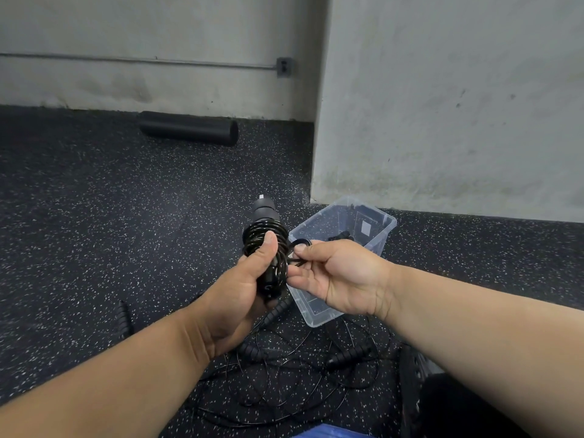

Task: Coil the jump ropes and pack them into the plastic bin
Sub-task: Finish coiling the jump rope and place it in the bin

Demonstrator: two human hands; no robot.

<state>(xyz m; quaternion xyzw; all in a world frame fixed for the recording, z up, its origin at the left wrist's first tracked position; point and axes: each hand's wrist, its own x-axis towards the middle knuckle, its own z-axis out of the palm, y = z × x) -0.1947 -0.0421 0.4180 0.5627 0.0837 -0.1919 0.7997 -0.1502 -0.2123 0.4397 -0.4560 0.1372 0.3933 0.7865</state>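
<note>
1. We hold one jump rope (265, 248) up in front of us, above the floor (94, 216) and just left of the plastic bin (384, 230). Our left hand (240, 292) is wrapped round its handles with the thumb pressed on the wound cord.
2. Our right hand (335, 273) pinches the loose cord end (298, 246), which curls into a small loop just beside the coil. Both hands are close together, each clamped on the same rope.
3. The likeliest trouble, as we judge it: the cord looks stiff and glossy, so if the thumb lifts before the end is tucked, the turns could spring loose and the coil unwind.
4. If the tail is only laid on and not locked under a turn, it may work free once the bundle lands in the bin.
5. The rope itself is black, a thin shiny cord wound in tight stacked rings about dark padded handles, one handle top poking out above the coil.
6. More black ropes (300, 368) lie tangled on the floor below our hands; dragging one out carelessly could knot the rest.
7. The bin is clear, sits on the floor by the wall (442, 105), and already holds something dark that we cannot make out.
</note>
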